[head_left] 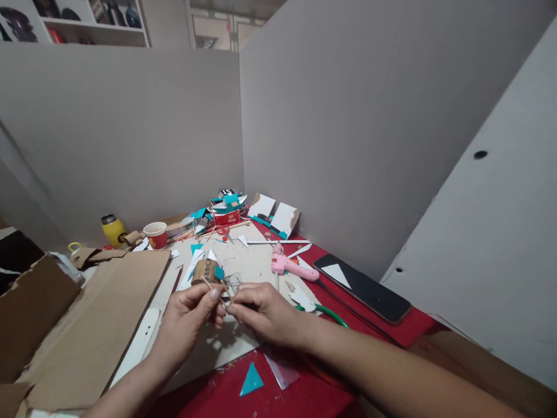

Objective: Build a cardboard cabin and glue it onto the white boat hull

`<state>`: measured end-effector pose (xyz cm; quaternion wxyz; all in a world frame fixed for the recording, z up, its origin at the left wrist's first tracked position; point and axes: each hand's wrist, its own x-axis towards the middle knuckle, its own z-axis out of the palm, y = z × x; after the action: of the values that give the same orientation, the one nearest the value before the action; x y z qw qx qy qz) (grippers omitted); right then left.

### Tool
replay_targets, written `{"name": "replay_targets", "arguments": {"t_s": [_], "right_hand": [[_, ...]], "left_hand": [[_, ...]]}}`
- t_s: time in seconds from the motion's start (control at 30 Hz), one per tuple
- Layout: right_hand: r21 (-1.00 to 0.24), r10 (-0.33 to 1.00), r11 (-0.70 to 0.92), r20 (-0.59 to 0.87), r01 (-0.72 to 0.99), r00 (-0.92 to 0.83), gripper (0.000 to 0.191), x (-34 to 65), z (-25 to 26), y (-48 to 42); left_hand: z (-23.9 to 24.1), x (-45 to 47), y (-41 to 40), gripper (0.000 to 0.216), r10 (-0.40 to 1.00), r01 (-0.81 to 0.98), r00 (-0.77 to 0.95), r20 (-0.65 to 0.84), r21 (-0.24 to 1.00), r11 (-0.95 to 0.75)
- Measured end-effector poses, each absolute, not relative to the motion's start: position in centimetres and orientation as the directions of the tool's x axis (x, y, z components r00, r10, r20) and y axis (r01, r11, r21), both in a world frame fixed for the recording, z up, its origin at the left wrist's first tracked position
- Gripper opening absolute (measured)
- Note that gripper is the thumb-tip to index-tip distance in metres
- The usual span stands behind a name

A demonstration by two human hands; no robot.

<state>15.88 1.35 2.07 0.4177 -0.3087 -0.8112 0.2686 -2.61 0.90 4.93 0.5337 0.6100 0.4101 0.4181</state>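
Note:
My left hand (188,316) and my right hand (263,313) meet over a pale board (243,267) on the red table. Both pinch a thin wooden stick (213,287) between thumb and fingers. The stick runs up toward a small brown cardboard roll (204,270) with a teal patch, lying just beyond my fingertips. My right hand's fingers are curled and pressed near the stick's lower end; what else they hold is too small to make out.
A pink glue gun (289,265) lies right of the roll. A black phone (363,287) rests at the right. Large cardboard sheets (91,325) cover the left. A red cup (155,235), yellow bottle (113,230), red scissors (224,230) and paper scraps sit behind. Grey partitions wall the desk.

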Motion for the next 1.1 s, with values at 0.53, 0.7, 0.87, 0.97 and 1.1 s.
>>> {"name": "replay_targets", "arguments": {"t_s": [0.53,0.7,0.87,0.97,1.1], "right_hand": [[-0.89,0.822,0.43,0.318,0.15,-0.472,0.03,15.47,1.6,1.49],[-0.917,0.819,0.384,0.286,0.105,-0.497,0.029,15.51,1.43,1.55],[-0.893,0.801,0.431,0.31,0.133,-0.512,0.028,15.15,1.28,1.61],[-0.851,0.773,0.5,0.355,0.161,-0.525,0.029,14.93,1.49,1.67],[-0.874,0.832,0.46,0.364,0.154,-0.419,0.04,15.26,2.18,1.87]], "left_hand": [[4.78,-2.07,0.69,0.027,0.939,0.174,0.332,0.094,0.972,-0.159],[4.55,-1.76,0.34,0.025,0.93,0.127,0.355,0.094,0.981,-0.148],[3.97,-1.83,0.46,0.03,0.941,0.147,0.306,0.145,0.969,-0.197],[3.95,-2.05,0.67,0.028,0.956,0.136,0.255,0.148,0.973,-0.186],[4.34,-2.43,1.11,0.026,0.972,0.003,0.223,0.071,0.997,-0.074]]}}
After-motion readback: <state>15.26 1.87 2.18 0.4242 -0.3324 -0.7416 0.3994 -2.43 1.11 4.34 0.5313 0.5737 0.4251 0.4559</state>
